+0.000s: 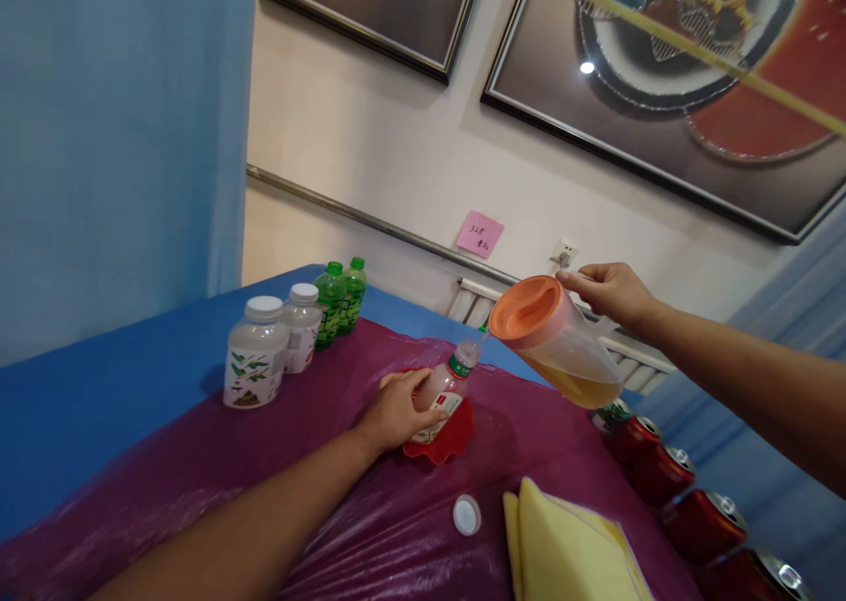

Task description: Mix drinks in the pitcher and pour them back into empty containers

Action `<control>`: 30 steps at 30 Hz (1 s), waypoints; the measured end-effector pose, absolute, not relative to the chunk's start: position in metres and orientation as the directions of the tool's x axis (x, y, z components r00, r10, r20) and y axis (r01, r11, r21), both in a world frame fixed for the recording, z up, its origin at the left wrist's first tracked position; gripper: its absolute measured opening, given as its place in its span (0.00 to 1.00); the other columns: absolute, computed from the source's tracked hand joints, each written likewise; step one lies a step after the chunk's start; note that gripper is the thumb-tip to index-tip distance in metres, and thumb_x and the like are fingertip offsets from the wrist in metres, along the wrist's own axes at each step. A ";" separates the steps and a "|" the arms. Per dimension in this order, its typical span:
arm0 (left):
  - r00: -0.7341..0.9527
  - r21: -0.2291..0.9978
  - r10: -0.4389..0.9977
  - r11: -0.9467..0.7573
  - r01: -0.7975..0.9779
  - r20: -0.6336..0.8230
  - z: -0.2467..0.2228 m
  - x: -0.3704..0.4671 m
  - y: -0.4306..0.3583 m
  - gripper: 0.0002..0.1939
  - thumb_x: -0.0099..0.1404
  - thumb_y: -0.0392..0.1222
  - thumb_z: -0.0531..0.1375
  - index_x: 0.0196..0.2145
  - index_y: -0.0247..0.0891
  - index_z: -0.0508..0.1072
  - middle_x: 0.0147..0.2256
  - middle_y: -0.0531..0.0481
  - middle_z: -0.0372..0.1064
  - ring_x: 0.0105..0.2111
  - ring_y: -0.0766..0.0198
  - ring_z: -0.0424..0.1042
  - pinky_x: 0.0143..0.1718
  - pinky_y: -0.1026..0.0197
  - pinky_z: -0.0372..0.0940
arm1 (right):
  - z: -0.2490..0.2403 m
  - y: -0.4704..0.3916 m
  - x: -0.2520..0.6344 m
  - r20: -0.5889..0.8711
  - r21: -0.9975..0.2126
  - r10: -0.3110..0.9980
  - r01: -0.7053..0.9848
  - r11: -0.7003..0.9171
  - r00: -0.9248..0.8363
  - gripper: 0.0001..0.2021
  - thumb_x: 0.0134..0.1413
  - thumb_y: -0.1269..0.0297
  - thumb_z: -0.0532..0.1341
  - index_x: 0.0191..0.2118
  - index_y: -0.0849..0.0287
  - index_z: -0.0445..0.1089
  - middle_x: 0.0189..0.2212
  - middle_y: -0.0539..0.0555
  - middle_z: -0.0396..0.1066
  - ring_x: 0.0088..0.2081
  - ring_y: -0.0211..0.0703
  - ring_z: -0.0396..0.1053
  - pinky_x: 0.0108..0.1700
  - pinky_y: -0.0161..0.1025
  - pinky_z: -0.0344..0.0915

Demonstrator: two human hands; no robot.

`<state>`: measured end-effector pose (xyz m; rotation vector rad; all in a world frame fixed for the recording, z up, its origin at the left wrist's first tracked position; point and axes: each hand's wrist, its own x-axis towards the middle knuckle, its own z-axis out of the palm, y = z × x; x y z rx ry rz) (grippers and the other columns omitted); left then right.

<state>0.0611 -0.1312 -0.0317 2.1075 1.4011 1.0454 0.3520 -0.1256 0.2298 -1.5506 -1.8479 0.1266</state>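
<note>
My left hand (pixel 397 414) is wrapped around a clear plastic bottle (pixel 441 388) with a green neck band and a white label. The bottle has no cap on and leans to the right over a red scalloped dish (pixel 444 447). My right hand (pixel 612 294) grips the handle of a translucent pitcher (pixel 561 354) with an orange lid. Tilted to the left, the pitcher holds yellowish liquid, and its spout is close to the bottle's mouth. Whether liquid is flowing, I cannot tell. A white cap (pixel 466 515) lies on the purple plastic sheet (pixel 370 513).
Two white-capped jars (pixel 255 367) and two green bottles (pixel 331 306) stand at the left on the blue table (pixel 165 354). A folded yellow cloth (pixel 575 544) lies in front. Several cans (pixel 704 526) line the right edge. Behind are a wall and a pink note (pixel 479 234).
</note>
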 end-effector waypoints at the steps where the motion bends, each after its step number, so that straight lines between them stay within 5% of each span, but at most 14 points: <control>1: 0.214 0.678 0.906 -0.416 0.606 0.365 -0.032 0.061 -0.131 0.35 0.53 0.53 0.71 0.56 0.40 0.73 0.56 0.42 0.74 0.57 0.44 0.71 0.58 0.48 0.61 | 0.230 -0.126 0.352 0.450 -0.496 0.892 0.824 0.273 -0.024 0.30 0.44 0.34 0.66 0.16 0.53 0.55 0.14 0.47 0.52 0.18 0.35 0.51 0.21 0.38 0.47; 30: 0.212 0.675 0.904 -0.419 0.607 0.371 -0.034 0.061 -0.131 0.37 0.52 0.55 0.71 0.57 0.42 0.72 0.57 0.43 0.74 0.57 0.45 0.71 0.62 0.47 0.58 | 0.226 -0.118 0.355 0.452 -0.488 0.891 0.824 0.289 -0.046 0.29 0.47 0.36 0.66 0.17 0.54 0.56 0.14 0.46 0.53 0.18 0.34 0.51 0.21 0.37 0.48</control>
